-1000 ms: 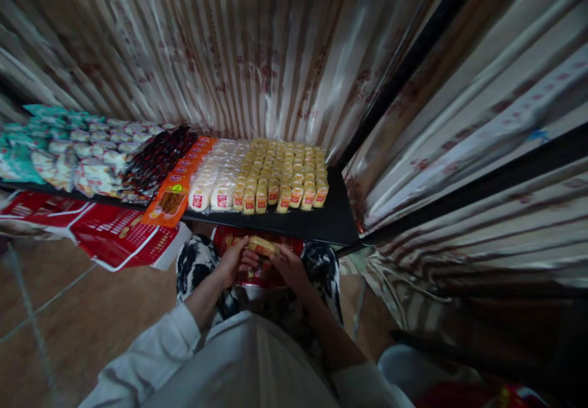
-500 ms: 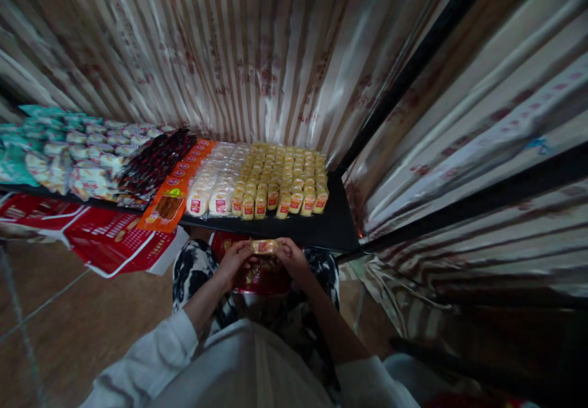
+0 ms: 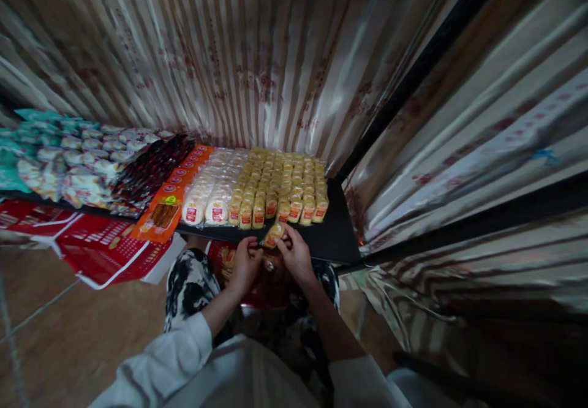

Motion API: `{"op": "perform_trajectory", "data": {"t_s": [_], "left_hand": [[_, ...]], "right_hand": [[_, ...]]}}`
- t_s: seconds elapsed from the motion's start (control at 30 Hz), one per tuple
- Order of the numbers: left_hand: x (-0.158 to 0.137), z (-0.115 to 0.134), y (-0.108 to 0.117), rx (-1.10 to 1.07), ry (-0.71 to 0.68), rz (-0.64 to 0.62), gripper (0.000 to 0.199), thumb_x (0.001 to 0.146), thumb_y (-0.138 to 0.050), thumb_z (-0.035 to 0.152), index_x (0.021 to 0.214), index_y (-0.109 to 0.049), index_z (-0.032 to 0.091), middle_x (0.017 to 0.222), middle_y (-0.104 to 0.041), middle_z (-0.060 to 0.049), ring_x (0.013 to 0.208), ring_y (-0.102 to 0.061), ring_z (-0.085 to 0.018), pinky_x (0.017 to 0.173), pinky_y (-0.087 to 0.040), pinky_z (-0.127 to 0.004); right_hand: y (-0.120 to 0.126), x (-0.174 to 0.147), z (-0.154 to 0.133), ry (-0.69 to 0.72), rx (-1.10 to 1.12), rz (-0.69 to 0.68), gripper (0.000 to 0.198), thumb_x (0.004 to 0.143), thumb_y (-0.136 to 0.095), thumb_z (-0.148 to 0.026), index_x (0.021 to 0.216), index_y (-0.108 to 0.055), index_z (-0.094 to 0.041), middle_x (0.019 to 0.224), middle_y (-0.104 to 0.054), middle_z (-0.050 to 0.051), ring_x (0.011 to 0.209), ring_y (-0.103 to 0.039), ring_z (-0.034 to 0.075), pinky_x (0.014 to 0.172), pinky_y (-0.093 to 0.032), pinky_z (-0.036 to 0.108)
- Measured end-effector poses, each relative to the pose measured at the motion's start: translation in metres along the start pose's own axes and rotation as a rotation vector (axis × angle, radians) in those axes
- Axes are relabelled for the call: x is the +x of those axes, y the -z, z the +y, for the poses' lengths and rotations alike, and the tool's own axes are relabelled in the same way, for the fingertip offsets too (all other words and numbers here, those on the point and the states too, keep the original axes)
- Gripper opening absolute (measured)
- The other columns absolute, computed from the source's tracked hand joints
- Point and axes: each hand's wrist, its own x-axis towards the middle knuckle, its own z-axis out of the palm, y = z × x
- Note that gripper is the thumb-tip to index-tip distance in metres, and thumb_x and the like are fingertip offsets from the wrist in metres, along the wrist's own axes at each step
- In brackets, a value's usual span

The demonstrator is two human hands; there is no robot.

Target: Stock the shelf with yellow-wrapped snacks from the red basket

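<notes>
My right hand [image 3: 296, 255] pinches a small yellow snack cake [image 3: 274, 235] in a clear wrapper, held tilted just in front of the black shelf's edge. To its left is my left hand [image 3: 247, 266], fingers curled but apart, with nothing visible between them. Under both hands, between the knees, lies a red bag [image 3: 261, 298] with more wrapped snacks inside, partly hidden by my hands. Rows of the same yellow snack cakes [image 3: 294, 181] stand packed together on the black shelf [image 3: 337, 230] right ahead.
Left along the shelf lie white round wrapped cakes [image 3: 215, 181], an orange packet [image 3: 160, 212], dark red sticks [image 3: 151, 169], white packets [image 3: 87, 163] and teal packets [image 3: 13, 157]. Red printed packaging [image 3: 105, 242] hangs below. A striped curtain [image 3: 275, 46] and black poles [image 3: 482, 206] enclose the shelf.
The snack cake has moved forward and slightly right, turning from level to tilted. My left hand has come off it, while my right hand keeps hold.
</notes>
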Motion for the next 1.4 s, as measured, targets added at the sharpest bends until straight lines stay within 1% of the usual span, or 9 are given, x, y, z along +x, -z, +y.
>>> {"op": "perform_trajectory", "data": {"t_s": [0.1,0.17,0.33,0.47,0.63,0.83,1.03,1.2,1.4], "left_hand": [[0.007,0.007,-0.001,0.180,-0.255,0.015,0.033,0.073,-0.062,0.013,0.106,-0.059,0.020,0.104,-0.057,-0.006,0.077,-0.056,-0.014,0.083,-0.044,-0.026],[0.013,0.012,-0.005,0.225,-0.300,-0.025,0.037,0.076,-0.060,0.017,0.113,-0.058,0.021,0.105,-0.056,-0.007,0.078,-0.055,-0.015,0.083,-0.043,-0.027],[0.026,0.021,-0.019,0.211,-0.181,-0.037,0.024,0.073,-0.067,0.021,0.097,-0.065,0.022,0.091,-0.059,-0.006,0.090,-0.054,-0.021,0.087,-0.040,-0.028],[0.032,0.020,-0.027,0.211,-0.164,0.035,0.016,0.074,-0.066,0.025,0.090,-0.065,0.022,0.077,-0.057,-0.002,0.078,-0.053,-0.018,0.076,-0.039,-0.023],[0.034,0.018,-0.024,0.354,-0.189,0.101,0.018,0.078,-0.062,0.026,0.096,-0.064,0.023,0.081,-0.059,-0.003,0.075,-0.054,-0.018,0.072,-0.038,-0.023],[0.032,0.020,-0.025,0.361,-0.179,0.124,0.018,0.078,-0.062,0.028,0.095,-0.064,0.022,0.079,-0.059,-0.003,0.074,-0.054,-0.018,0.072,-0.037,-0.023],[0.034,0.026,-0.037,0.394,-0.196,0.083,0.022,0.080,-0.060,0.028,0.101,-0.063,0.020,0.084,-0.062,-0.006,0.084,-0.058,-0.022,0.079,-0.040,-0.025],[0.038,0.025,-0.046,0.434,-0.227,0.103,0.029,0.082,-0.059,0.028,0.110,-0.062,0.019,0.102,-0.064,-0.010,0.097,-0.059,-0.025,0.086,-0.041,-0.028],[0.039,0.036,-0.051,0.798,-0.259,0.072,0.035,0.092,-0.042,0.026,0.124,-0.052,0.016,0.118,-0.061,-0.012,0.104,-0.060,-0.022,0.087,-0.044,-0.029]], "right_hand": [[0.008,0.011,-0.004,0.131,-0.129,-0.025,0.040,0.081,-0.051,-0.026,0.120,-0.058,-0.022,0.100,-0.057,0.007,0.079,-0.058,0.017,0.074,-0.052,0.031],[0.009,0.017,-0.005,0.197,-0.183,-0.061,0.041,0.082,-0.049,-0.024,0.123,-0.056,-0.024,0.104,-0.057,0.008,0.088,-0.058,0.018,0.081,-0.051,0.033],[0.004,0.026,-0.004,0.272,-0.227,-0.108,0.043,0.085,-0.046,-0.024,0.128,-0.051,-0.023,0.106,-0.060,0.008,0.096,-0.057,0.021,0.088,-0.049,0.036],[0.001,0.029,-0.001,0.264,-0.238,0.044,0.040,0.087,-0.044,-0.026,0.126,-0.052,-0.020,0.111,-0.059,0.011,0.105,-0.054,0.023,0.093,-0.046,0.039],[0.000,0.033,0.010,0.257,-0.345,0.227,0.034,0.091,-0.040,-0.026,0.117,-0.061,-0.022,0.104,-0.054,0.011,0.098,-0.053,0.021,0.090,-0.047,0.036],[-0.004,0.038,0.019,0.328,-0.497,0.130,0.037,0.088,-0.044,-0.019,0.116,-0.063,-0.032,0.098,-0.049,0.007,0.088,-0.048,0.018,0.083,-0.047,0.031],[0.004,0.037,0.029,0.327,-0.472,0.123,0.038,0.089,-0.040,-0.018,0.116,-0.063,-0.030,0.115,-0.042,0.010,0.102,-0.045,0.022,0.083,-0.048,0.034],[0.005,0.037,0.033,0.390,-0.430,0.136,0.034,0.089,-0.042,-0.021,0.115,-0.064,-0.024,0.119,-0.043,0.011,0.104,-0.046,0.022,0.083,-0.049,0.034],[-0.003,0.034,0.036,0.390,-0.409,0.197,0.034,0.088,-0.045,-0.025,0.117,-0.062,-0.020,0.120,-0.043,0.013,0.106,-0.046,0.023,0.081,-0.051,0.034]]}}
